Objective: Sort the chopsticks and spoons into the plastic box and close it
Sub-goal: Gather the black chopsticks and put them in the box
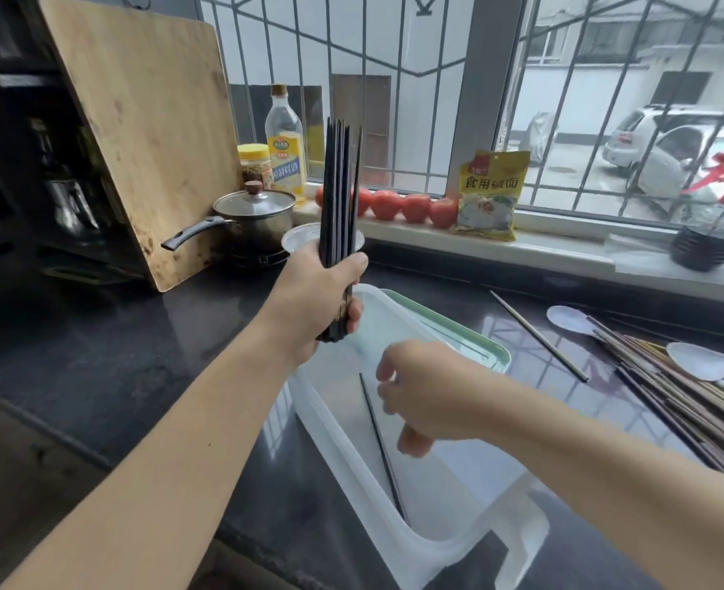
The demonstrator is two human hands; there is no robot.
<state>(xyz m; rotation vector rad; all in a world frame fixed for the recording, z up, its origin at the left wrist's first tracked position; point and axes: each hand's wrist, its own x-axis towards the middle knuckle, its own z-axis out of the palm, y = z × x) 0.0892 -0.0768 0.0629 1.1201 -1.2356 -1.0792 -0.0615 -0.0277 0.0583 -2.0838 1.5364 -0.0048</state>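
Note:
My left hand grips a bundle of black chopsticks upright over the far end of the translucent plastic box. My right hand hovers over the box's middle, blurred, its fingers loosely curled and holding nothing that I can see. One black chopstick lies slanted inside the box, just left of that hand. A green-rimmed lid lies against the box's far right side. A pile of brown and dark chopsticks with white spoons covers the counter at right. A single chopstick lies apart from the pile.
A wooden cutting board leans at back left beside a lidded pot. An oil bottle, a jar, tomatoes and a yellow packet line the sill. A red-topped spray bottle stands far right.

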